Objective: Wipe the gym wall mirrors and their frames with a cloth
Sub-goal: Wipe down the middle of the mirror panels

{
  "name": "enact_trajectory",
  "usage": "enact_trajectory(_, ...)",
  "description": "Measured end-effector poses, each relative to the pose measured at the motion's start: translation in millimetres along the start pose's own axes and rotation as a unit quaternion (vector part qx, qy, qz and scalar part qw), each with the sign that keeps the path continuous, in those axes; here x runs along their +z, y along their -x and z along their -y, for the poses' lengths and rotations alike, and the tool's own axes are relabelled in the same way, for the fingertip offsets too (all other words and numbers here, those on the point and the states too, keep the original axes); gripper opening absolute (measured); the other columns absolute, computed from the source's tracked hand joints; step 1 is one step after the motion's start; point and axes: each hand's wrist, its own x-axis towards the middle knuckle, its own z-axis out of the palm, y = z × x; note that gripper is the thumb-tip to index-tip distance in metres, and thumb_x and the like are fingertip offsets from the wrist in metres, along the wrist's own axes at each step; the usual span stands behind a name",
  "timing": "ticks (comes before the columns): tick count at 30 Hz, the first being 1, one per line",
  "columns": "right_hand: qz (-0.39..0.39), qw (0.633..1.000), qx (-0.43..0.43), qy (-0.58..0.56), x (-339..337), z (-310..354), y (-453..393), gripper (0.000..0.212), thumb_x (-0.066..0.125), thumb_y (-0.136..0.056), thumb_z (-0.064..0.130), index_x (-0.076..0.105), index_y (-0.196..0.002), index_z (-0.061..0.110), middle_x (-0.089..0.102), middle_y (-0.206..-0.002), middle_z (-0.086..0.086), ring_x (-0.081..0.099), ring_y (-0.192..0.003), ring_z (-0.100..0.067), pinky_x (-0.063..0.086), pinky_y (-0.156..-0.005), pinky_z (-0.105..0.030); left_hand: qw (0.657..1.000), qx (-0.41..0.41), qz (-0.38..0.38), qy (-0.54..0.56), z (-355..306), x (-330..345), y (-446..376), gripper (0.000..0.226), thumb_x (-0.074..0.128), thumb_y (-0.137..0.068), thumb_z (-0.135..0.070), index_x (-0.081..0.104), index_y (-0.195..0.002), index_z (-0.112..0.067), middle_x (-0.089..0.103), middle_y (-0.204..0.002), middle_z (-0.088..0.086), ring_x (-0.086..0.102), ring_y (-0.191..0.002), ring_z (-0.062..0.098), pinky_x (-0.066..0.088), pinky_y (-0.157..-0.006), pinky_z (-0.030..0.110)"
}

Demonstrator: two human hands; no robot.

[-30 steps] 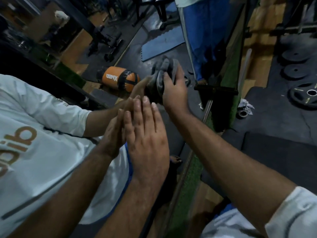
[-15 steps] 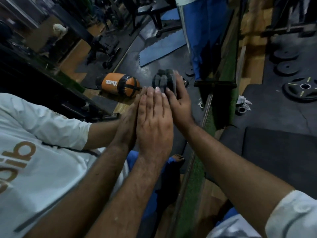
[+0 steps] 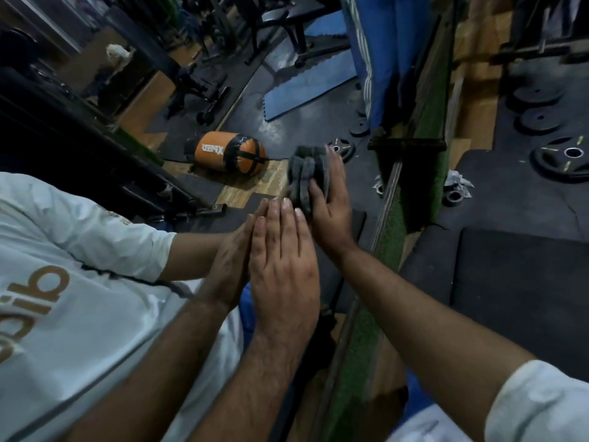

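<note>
The left hand [image 3: 282, 269] lies flat with straight, close fingers against the mirror [image 3: 287, 100], meeting its own reflection, while just right of it the right hand [image 3: 328, 199] grips a bunched grey cloth [image 3: 302, 173] against the glass, near the mirror's frame [image 3: 387, 199].

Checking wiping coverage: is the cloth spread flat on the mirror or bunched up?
Bunched up. The grey cloth shows thick folds under the right hand, which presses it against the mirror.
</note>
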Motion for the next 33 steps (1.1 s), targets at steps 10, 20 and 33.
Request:
enact_trajectory(10,0.050,0.991,0.082,-0.093,-4,48,19,0.062,0.052,-0.100,0.027,0.037,-0.159,0.016,0.027,-0.162,0.012,0.014,-0.158,-0.012,0.016,-0.129,-0.029,1.000,0.009,-0.002,0.022,8,-4,14,0.071,0.053,-0.090,-0.011,0.025,-0.154,0.002,0.028,-0.163,0.022,0.018,-0.154,0.034,0.009,-0.127,0.046)
enact_trajectory(20,0.024,0.951,0.306,-0.046,2,36,82,0.064,0.051,-0.102,0.041,0.032,-0.161,0.029,0.037,-0.165,-0.004,0.034,-0.152,-0.022,0.031,-0.125,-0.043,0.998,-0.056,0.027,-0.015,19,-24,78,0.079,0.064,-0.091,-0.022,0.026,-0.156,0.001,0.019,-0.166,0.021,0.011,-0.156,0.033,0.000,-0.127,0.049)
enact_trajectory(33,0.048,0.958,0.272,-0.076,12,43,133,0.075,0.054,-0.091,0.051,0.035,-0.159,0.027,0.045,-0.159,-0.007,0.045,-0.146,-0.024,0.037,-0.122,-0.047,0.999,0.039,-0.019,-0.014,55,-22,116,0.060,0.038,-0.093,-0.010,0.038,-0.152,0.002,0.033,-0.160,0.022,0.022,-0.153,0.034,0.002,-0.127,0.044)
